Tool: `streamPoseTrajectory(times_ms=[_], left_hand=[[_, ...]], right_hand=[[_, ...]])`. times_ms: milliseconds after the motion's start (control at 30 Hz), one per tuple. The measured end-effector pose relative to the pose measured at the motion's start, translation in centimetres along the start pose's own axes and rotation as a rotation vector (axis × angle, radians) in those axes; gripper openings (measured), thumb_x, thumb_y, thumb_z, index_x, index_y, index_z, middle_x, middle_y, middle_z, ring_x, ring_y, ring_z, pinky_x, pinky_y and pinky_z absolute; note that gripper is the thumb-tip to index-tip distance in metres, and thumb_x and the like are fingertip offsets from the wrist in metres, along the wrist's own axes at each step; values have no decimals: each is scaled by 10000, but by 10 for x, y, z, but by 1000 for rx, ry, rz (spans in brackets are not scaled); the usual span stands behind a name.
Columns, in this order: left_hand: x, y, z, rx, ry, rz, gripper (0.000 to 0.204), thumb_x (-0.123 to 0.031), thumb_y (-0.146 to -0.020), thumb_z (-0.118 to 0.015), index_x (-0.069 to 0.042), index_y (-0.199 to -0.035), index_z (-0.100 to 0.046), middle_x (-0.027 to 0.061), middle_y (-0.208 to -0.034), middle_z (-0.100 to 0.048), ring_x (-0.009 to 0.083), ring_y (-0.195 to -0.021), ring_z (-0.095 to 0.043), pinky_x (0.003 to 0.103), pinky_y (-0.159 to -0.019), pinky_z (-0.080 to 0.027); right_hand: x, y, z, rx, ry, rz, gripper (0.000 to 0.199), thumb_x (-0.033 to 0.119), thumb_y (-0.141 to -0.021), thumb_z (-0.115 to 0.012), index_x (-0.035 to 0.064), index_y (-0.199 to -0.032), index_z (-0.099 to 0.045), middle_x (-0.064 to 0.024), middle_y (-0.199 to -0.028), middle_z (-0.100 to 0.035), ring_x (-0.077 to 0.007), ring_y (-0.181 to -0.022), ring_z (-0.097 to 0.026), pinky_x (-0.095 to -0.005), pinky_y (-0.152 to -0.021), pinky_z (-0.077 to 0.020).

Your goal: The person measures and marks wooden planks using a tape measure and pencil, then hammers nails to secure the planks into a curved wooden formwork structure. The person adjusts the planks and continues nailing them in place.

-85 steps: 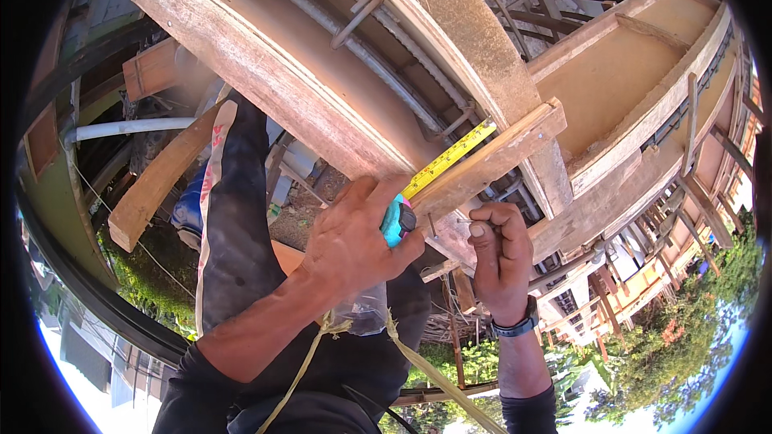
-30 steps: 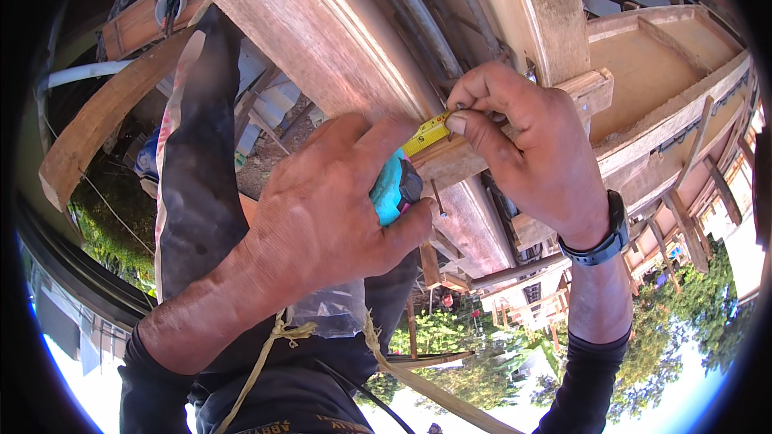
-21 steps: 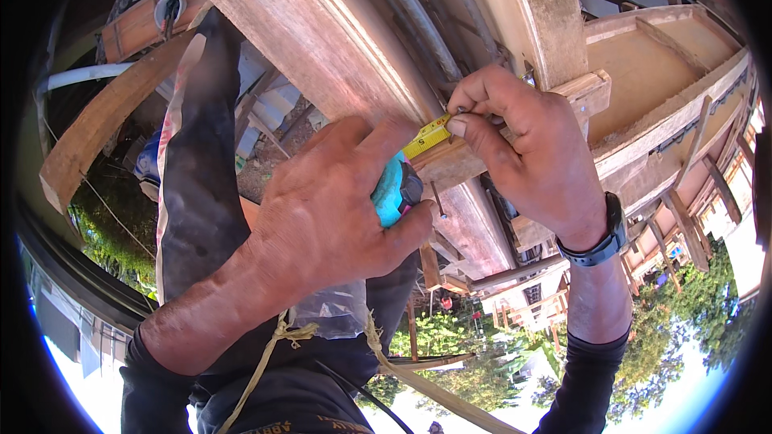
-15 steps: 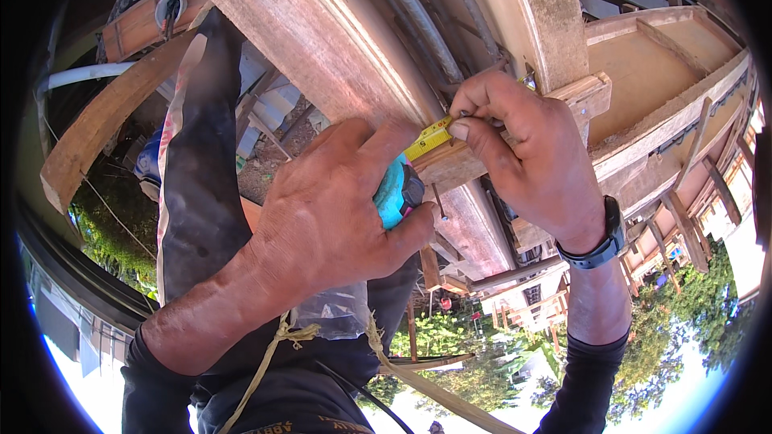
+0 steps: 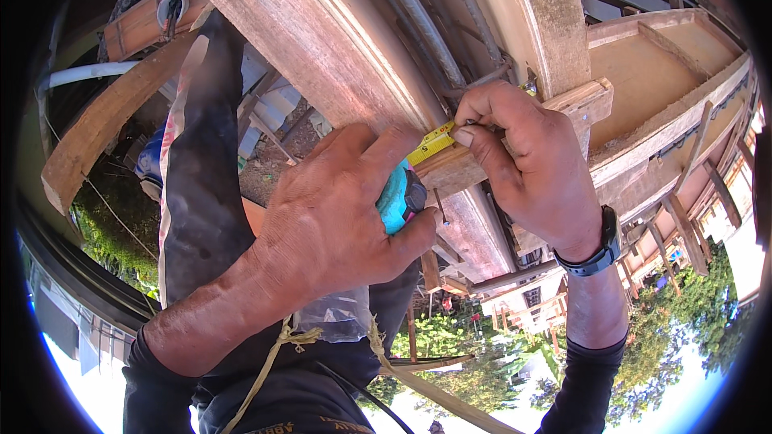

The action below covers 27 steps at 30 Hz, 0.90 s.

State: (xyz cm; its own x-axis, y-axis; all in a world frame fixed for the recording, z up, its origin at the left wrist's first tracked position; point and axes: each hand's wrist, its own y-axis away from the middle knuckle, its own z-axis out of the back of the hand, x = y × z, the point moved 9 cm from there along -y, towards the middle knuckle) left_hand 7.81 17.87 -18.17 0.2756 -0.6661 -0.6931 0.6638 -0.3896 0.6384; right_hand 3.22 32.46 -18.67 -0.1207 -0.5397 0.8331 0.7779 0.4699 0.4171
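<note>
The left hand (image 5: 338, 225) is wrapped around a turquoise tape measure case (image 5: 400, 199), fingers curled over its top and the thumb tucked beneath, so only the right end of the case peeks out. From it a short stretch of yellow tape blade (image 5: 432, 143) runs up and to the right, lying flat along the edge of a short wooden block (image 5: 515, 141) that juts out from under the big timber beam (image 5: 322, 40). The right hand (image 5: 531, 169) sits just past the blade's far end, thumb and forefinger pressed together on something thin at the block's top edge; what it pinches is too small to make out. That wrist carries a dark wristwatch (image 5: 595, 249). The two hands are close, with the blade bridging the gap between them.

A clear plastic bag (image 5: 338, 317) hangs below the left wrist, tied with pale yellow cord (image 5: 281, 341); its contents cannot be made out. Upper left, a white pipe (image 5: 88, 74) runs behind a slanting plank (image 5: 104, 124). Off to the right stands open wooden formwork (image 5: 659, 72), a shallow boxed tray of boards.
</note>
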Motion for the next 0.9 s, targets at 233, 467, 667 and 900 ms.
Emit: streamPoseTrajectory(times_ms=[233,467,667,900], left_hand=[[1,0,0,-3,15,7,612,-221,-762,-804,-72,-1317,-595,198,-1113,-636,428,-1049,-641,504,-909,-539],[-1,0,2,-14,6,-42,622,-241,-765,-816,-79,-1323,-593,201,-1105,-628,429,-997,-658,505,-867,-552],[-1,0,2,-30,0,-65,633,-247,-765,-818,-58,-1325,-591,206,-1098,-626,427,-984,-659,497,-861,-555],[-3,0,3,-74,-4,-99,589,-288,-783,-798,-63,-1293,-611,170,-1003,-586,383,-989,-653,478,-830,-569]], right_hand=[[-1,4,4,-8,-34,-18,153,-42,-906,-663,23,-1026,-592,-147,-859,-638,-294,-783,-663,-367,-686,-513],[1,55,15,-273,-19,-32,203,-19,-852,-752,38,-1002,-628,-94,-868,-657,-277,-794,-671,-333,-691,-524],[-10,86,-4,-316,172,-71,240,-41,-835,-742,28,-1017,-601,-127,-890,-637,-324,-759,-623,-402,-661,-500],[-5,78,-20,-217,364,-21,317,-74,-829,-715,26,-1083,-554,-140,-858,-614,-352,-733,-614,-437,-632,-498]])
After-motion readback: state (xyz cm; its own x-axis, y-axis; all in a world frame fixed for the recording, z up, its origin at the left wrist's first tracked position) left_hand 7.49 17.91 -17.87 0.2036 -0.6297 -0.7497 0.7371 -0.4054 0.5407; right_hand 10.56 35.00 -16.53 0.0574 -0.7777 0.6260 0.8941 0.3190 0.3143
